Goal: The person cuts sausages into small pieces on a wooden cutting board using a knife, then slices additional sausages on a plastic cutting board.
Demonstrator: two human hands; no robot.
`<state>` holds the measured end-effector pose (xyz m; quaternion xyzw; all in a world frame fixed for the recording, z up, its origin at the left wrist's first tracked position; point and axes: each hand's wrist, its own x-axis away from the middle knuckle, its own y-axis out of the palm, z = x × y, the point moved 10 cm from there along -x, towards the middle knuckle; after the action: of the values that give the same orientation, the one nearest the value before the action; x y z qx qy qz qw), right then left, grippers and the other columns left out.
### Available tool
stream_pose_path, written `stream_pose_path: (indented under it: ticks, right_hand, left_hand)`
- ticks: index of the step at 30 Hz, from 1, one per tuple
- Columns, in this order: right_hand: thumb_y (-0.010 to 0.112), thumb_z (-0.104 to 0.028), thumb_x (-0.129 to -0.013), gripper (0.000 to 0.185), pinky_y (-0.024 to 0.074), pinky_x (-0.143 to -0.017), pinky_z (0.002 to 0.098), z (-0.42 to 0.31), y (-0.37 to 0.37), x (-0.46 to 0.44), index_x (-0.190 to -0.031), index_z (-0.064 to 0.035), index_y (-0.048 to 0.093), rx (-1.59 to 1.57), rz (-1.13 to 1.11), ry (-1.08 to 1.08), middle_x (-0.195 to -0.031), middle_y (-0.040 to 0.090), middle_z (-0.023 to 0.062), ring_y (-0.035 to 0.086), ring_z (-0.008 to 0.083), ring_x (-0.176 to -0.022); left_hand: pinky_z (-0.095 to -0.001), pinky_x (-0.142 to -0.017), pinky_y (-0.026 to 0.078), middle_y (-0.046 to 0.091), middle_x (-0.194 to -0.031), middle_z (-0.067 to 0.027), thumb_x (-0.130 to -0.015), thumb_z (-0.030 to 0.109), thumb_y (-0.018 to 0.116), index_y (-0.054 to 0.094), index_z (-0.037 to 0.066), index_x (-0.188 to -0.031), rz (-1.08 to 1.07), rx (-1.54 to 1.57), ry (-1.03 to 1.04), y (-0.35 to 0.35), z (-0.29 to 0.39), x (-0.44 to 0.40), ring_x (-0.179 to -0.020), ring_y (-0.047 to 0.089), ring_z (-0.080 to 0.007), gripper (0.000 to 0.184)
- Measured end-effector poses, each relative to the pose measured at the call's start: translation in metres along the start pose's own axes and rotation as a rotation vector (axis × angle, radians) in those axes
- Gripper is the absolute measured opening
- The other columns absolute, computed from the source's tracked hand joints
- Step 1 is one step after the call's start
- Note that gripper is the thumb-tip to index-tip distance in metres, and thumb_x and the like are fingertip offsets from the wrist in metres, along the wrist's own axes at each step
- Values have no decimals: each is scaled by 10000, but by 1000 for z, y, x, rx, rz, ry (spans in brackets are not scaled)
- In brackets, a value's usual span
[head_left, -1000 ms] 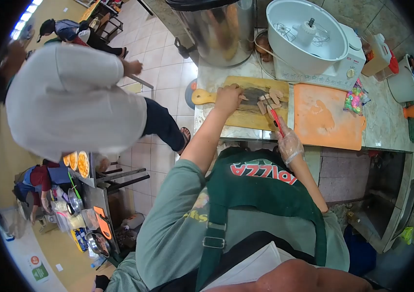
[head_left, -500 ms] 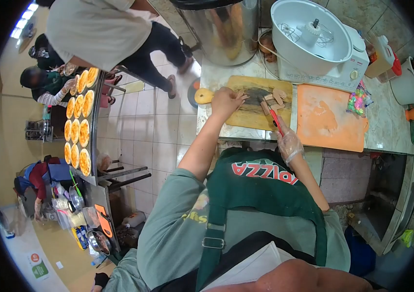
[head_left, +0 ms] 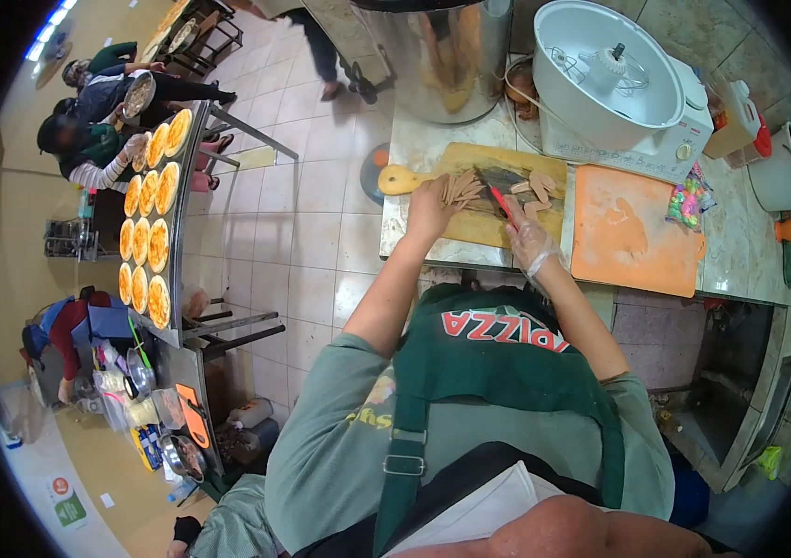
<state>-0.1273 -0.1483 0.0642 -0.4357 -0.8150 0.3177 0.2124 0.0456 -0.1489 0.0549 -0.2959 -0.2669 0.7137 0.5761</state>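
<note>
A wooden cutting board (head_left: pixel 504 230) with a rounded handle lies on the counter before me. My left hand (head_left: pixel 430 210), bare, is closed at the left end of a cluster of thin light-brown sausage slices (head_left: pixel 462 189). Its fingertips are partly hidden by the slices. In a clear plastic glove, my right hand (head_left: pixel 533 244) grips the red handle of a knife (head_left: pixel 504 206). The dark blade points toward the slices, over a blackened patch of the board. Several larger sausage pieces (head_left: pixel 537 189) lie at the board's right side.
An orange cutting board (head_left: pixel 632 256) lies at right. Behind are a white mixer (head_left: pixel 605 65), a large clear container (head_left: pixel 447 70) and a colourful packet (head_left: pixel 688 200). Across the aisle, several pizzas (head_left: pixel 158 244) cover a table, with people around it.
My right hand has brought the knife leftward. More cut slices show beside my left hand, which is lower and at their left end. The person in the light shirt has moved away toward the back.
</note>
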Motion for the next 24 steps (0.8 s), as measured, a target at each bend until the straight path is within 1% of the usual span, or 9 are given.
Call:
stream_pose_path:
  ticks: [4,6,7,9,12,15,19,21,24]
  right_hand:
    - [430,-95,-814,453,374,-861,430,-15,-5,0,-1251,-111,312,80,-4,-12,-1229,385,218,385,389,-1084]
    - [438,-91,-808,456,385,-856,434,-1,8,6,-1246,-149,324,95,-288,310,-1274,343,195,401,398,-1066]
    - [438,-91,-808,456,385,-856,434,3,13,8,-1246,-149,324,96,-289,311,-1274,343,195,401,398,-1066]
    - [442,-119,-816,444,413,-779,458,-18,-2,6,-1240,-195,333,273,5,-2,-1140,461,226,495,420,-920]
    - [445,-138,-819,452,416,-711,478,-7,5,8,-1249,-208,327,233,-38,73,-955,538,250,530,428,-795]
    - [443,-136,-817,484,406,-682,485,4,5,11,-1275,-200,300,111,-30,132,-811,545,262,528,420,-781]
    - [440,-130,-816,515,407,-667,481,10,4,17,-1296,-199,269,20,93,75,-776,541,260,531,417,-756]
    - [433,-130,-818,524,406,-647,474,13,15,21,-1305,-199,252,87,-60,186,-727,536,256,534,413,-724]
    - [427,-113,-825,506,401,-713,464,2,11,23,-1302,-155,265,73,-147,249,-895,537,285,519,420,-840]
  left_hand:
    - [-385,-759,421,559,-903,-203,-620,9,635,552,-17,-995,95,81,20,-9,-1,2,-853,525,-354,384]
    - [-386,-752,423,564,-894,-202,-631,3,613,559,-18,-979,120,102,15,-8,-6,0,-845,527,-355,353]
    - [-388,-745,426,570,-885,-200,-641,-3,592,566,-19,-963,144,123,13,-8,-9,-1,-838,529,-355,323]
    - [-389,-742,427,573,-878,-198,-640,-7,577,566,-19,-964,158,114,1,-12,-8,-2,-835,531,-354,324]
    - [-390,-732,431,576,-864,-197,-632,-15,553,567,-23,-962,193,113,23,-14,-13,-6,-826,535,-354,331]
    - [-388,-720,436,576,-860,-201,-623,-21,542,571,-31,-952,188,142,57,-18,-5,-9,-812,537,-357,330]
    - [-352,-717,443,584,-862,-213,-654,32,569,563,-39,-972,139,71,189,-17,11,-14,-805,563,-340,326]
    - [-354,-720,443,583,-861,-213,-645,20,557,565,-39,-969,117,31,164,-14,6,-18,-809,561,-343,329]
    - [-353,-721,444,583,-859,-215,-632,-1,534,572,-36,-959,99,2,129,-16,-2,-18,-810,558,-348,331]
